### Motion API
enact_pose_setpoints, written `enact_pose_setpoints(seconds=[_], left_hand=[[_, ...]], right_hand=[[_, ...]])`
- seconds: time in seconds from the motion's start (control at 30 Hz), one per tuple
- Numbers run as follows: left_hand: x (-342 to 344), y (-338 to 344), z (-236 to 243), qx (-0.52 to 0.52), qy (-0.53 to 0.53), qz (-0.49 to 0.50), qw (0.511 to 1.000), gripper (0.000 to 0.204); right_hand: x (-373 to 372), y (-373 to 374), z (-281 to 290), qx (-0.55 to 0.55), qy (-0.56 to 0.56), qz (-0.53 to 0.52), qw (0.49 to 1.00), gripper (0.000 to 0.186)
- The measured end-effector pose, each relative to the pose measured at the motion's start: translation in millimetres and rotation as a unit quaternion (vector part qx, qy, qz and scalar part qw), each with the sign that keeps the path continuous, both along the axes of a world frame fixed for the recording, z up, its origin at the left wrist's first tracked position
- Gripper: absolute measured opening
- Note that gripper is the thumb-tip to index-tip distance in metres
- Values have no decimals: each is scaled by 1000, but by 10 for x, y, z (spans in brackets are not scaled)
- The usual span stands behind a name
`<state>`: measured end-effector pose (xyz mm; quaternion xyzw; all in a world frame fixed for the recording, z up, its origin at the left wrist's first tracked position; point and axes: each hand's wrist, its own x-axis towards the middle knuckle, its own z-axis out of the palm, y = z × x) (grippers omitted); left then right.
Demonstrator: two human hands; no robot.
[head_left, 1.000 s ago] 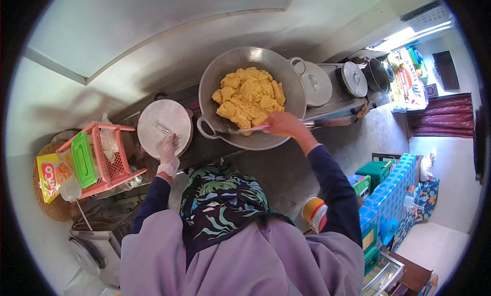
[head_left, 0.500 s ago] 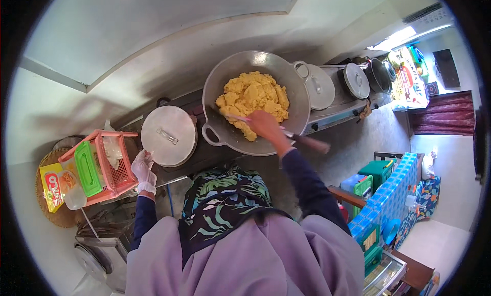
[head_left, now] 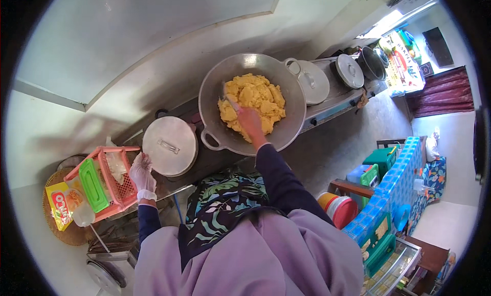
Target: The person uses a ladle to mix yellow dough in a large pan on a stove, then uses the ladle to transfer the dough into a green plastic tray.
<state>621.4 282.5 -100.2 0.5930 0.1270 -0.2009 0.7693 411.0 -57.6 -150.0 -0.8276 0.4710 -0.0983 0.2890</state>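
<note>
A wide metal wok (head_left: 291,109) holds a mound of crumbly yellow mash (head_left: 258,99). Over the mash's left side, my bare right hand (head_left: 249,123) is closed round the shaft of a spatula (head_left: 233,102), whose pale end lies at the mash's far left edge. Most of the spatula's handle is hidden. My left hand (head_left: 143,177), in a thin clear glove, is beside a pot with a round metal lid (head_left: 170,142), close to a pink plastic basket (head_left: 123,191). Its fingers are drawn together; anything between them is too small to make out.
On the stove, right of the wok, sit a lidded pot (head_left: 313,83), a smaller lidded pan (head_left: 350,71) and a dark pot (head_left: 372,63). A green lid (head_left: 93,183) and a yellow packet (head_left: 60,206) are at left. A red-lidded bucket (head_left: 341,212) stands at right.
My right hand has swept left and turned, bringing the spatula's end to the mash's far left side. My left hand stays beside the lidded pot. The whole view has shifted slightly.
</note>
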Motion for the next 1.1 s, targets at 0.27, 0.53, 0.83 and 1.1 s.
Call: enact_pose_setpoints(seconds=[0.27, 0.53, 0.83, 1.1], left_hand=[[25, 475, 136, 40, 3, -10, 999, 19], [82, -128, 40, -17, 27, -63, 998, 19], [-71, -463, 0, -22, 17, -52, 998, 21], [-581, -170, 6, -22, 1, 29, 999, 17]], right_hand=[[-962, 480, 585, 11, -25, 157, 987, 28], [-781, 99, 704, -4, 150, 201, 968, 21], [-1277, -772, 1062, -198, 407, 339, 825, 14], [-881, -1977, 1323, -423, 369, 431, 706, 10]])
